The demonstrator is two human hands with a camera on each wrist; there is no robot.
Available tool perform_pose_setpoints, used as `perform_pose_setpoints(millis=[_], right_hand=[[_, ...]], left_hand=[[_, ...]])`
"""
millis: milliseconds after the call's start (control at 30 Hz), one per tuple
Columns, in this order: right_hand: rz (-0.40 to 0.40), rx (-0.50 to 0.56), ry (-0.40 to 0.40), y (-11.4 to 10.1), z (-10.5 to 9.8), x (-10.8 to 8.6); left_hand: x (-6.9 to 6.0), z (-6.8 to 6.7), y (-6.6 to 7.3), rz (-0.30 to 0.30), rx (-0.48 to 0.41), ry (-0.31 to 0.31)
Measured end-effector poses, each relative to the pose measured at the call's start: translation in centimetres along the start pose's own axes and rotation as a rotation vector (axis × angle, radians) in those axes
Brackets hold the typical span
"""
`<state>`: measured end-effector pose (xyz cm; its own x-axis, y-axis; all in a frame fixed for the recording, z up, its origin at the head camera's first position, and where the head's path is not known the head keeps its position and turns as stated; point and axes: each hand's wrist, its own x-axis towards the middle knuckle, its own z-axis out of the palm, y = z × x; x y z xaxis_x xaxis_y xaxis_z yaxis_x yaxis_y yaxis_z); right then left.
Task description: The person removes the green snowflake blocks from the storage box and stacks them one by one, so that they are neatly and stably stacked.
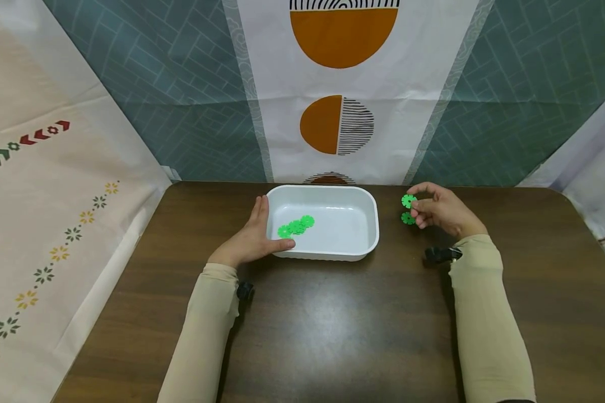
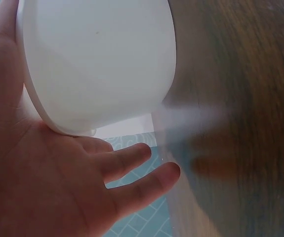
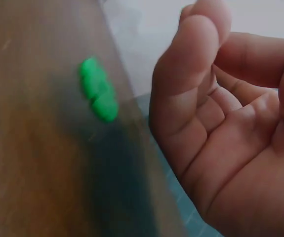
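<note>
A white tray (image 1: 327,256) stands near the table's back edge, with several bright green notched plastic discs (image 1: 296,227) in its left part. At its left end, my left hand (image 1: 249,238) holds the rim, thumb over the front edge. The left wrist view shows the tray's outer wall (image 2: 102,64) against this hand, with two fingers extended clear of it. To the right of the tray, my right hand (image 1: 443,211) pinches a green notched disc (image 1: 408,201) between thumb and finger. Just below that, another green disc (image 1: 408,218) lies on the table; it appears blurred in the right wrist view (image 3: 99,90).
The dark wooden table (image 1: 327,336) has its back edge against a patterned cloth (image 1: 191,101). A pale cloth with printed flowers (image 1: 55,224) hangs on the left, and another light cloth (image 1: 592,157) is at the right. Each wrist wears a black strap.
</note>
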<state>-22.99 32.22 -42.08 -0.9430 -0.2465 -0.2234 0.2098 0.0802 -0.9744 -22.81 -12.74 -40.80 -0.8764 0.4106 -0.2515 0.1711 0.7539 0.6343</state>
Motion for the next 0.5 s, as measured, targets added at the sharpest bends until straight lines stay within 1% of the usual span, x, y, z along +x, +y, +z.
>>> perform_pose_setpoints(millis=[100, 233, 400, 500], right_hand=[[0.055, -0.049, 0.002, 0.6, -0.3, 0.0], [0.115, -0.121, 0.006, 1.0, -0.5, 0.1], [0.164, -0.183, 0.017, 1.4, -0.7, 0.3], [0.175, -0.205, 0.035, 1.6, -0.8, 0.3]], left_hand=[[0.0, -0.1, 0.0, -0.008, 0.002, -0.002], [0.1, -0.2, 0.0, -0.021, 0.003, -0.003], [0.1, -0.1, 0.0, -0.02, 0.002, -0.009], [0.0, -0.1, 0.0, -0.02, -0.002, -0.013]])
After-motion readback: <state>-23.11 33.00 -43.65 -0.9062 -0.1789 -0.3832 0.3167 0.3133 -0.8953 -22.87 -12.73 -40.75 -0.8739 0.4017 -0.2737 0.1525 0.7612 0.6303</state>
